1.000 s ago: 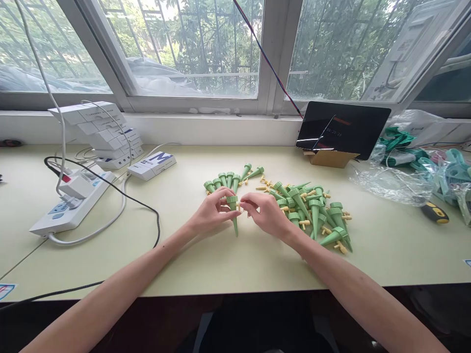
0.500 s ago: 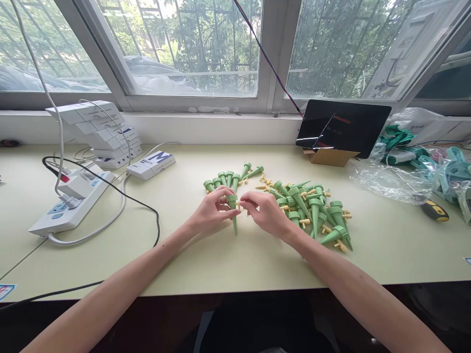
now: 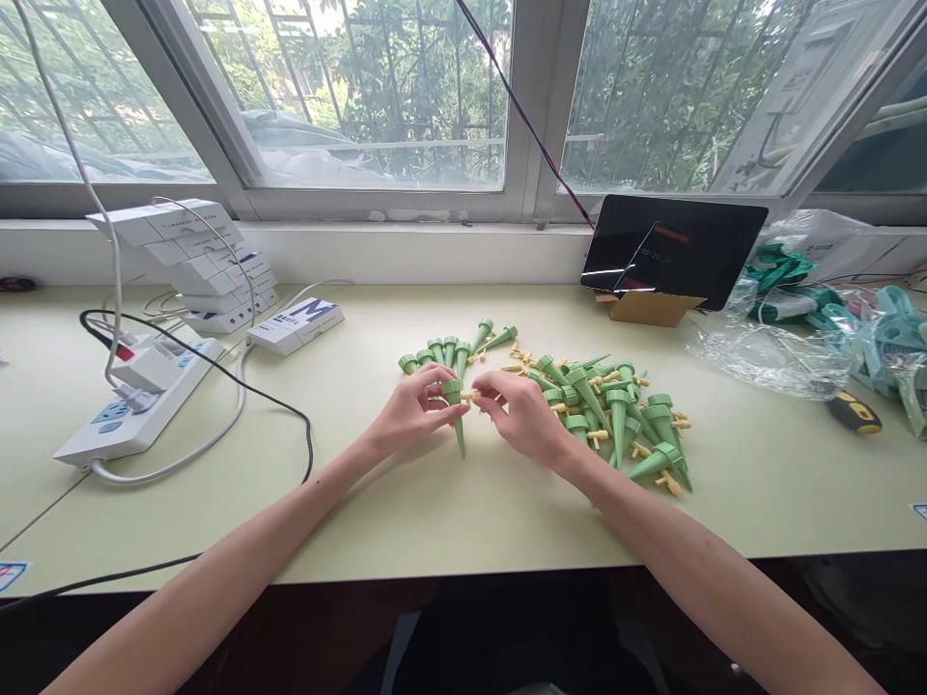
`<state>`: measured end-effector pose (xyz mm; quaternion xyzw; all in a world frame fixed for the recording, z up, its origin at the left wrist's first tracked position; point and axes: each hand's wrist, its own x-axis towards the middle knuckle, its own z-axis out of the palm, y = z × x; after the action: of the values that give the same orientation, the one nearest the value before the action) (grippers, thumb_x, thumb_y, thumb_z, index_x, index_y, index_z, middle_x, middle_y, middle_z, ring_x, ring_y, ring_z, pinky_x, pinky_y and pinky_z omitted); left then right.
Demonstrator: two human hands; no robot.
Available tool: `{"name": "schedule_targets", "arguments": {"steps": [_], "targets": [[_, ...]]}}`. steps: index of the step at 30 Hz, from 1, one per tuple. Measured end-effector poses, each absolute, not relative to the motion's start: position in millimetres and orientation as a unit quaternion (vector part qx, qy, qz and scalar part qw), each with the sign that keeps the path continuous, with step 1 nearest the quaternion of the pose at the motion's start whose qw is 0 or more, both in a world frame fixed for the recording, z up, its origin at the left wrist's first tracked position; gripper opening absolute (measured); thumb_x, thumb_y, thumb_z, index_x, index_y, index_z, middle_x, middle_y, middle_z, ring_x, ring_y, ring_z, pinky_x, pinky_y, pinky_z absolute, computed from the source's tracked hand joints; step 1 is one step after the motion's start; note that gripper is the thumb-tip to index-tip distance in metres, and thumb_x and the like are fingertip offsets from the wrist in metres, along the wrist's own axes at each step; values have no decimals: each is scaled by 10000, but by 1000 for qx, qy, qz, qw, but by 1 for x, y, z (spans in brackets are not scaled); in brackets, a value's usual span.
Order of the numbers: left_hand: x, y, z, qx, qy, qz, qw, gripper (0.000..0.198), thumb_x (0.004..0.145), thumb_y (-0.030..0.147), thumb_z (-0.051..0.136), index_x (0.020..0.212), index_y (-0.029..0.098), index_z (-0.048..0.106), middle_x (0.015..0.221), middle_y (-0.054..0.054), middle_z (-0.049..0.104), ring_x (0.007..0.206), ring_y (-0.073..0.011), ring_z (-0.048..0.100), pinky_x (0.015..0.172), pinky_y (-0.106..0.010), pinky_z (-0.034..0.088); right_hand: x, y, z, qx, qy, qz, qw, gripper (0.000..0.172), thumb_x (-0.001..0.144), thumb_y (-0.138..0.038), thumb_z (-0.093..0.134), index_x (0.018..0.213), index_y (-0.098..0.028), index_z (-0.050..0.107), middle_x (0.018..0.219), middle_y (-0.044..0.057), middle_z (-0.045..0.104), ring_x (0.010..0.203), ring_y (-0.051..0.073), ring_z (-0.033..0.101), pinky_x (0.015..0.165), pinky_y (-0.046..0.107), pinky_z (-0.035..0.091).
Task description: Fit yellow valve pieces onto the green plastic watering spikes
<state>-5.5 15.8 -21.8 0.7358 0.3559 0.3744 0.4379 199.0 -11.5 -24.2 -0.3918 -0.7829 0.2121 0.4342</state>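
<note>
My left hand [image 3: 412, 413] is closed around the capped top of a green plant watering spike [image 3: 459, 436], its point hanging down toward the table. At the spike's side sits a small yellow valve [image 3: 469, 395]; the fingertips of my right hand [image 3: 518, 410] pinch its outer end. Whether the valve is fully seated in the spike I cannot tell. Just behind my left hand several green spikes [image 3: 450, 349] lie in a row. Beside my right hand spreads a larger pile of green spikes [image 3: 618, 415] with yellow valves [image 3: 670, 483] among them.
A power strip [image 3: 137, 415] with cables and stacked white boxes [image 3: 195, 256] stand at left. A tablet [image 3: 673, 251] leans on a cardboard stand [image 3: 652, 309] at the back right. Clear plastic wrap [image 3: 768, 362] and a yellow-black tool [image 3: 855, 412] lie farther right.
The fingers of my right hand have shifted slightly right on the valve, so more of it shows. My left hand still holds the spike; the view has shifted slightly.
</note>
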Motion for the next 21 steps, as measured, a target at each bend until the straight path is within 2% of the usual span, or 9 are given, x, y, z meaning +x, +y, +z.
{"name": "schedule_targets", "arguments": {"steps": [8,16,21], "targets": [[-4,12,-18,738,356,385,424,323,777,394,772,929,163,606,1118,-84,573,751,-136,653,651,-320,624,199,-11,-24,-395,-776,217,441,50,913,-160,570,900,-201,595,818,30,647,757,165,600,714,293,487],[-5,12,-19,738,353,380,431,319,804,390,753,968,166,596,1128,-83,604,759,-150,675,650,-317,612,199,-11,-23,-396,-778,216,437,68,930,-179,567,877,-199,603,793,22,639,734,158,575,698,283,465],[-3,10,-15,745,362,383,410,325,807,413,743,981,177,601,1060,-68,624,672,-127,647,597,-312,599,199,-12,-22,-395,-781,205,439,85,926,-152,560,881,-206,607,808,27,625,753,166,564,690,288,468]]}}
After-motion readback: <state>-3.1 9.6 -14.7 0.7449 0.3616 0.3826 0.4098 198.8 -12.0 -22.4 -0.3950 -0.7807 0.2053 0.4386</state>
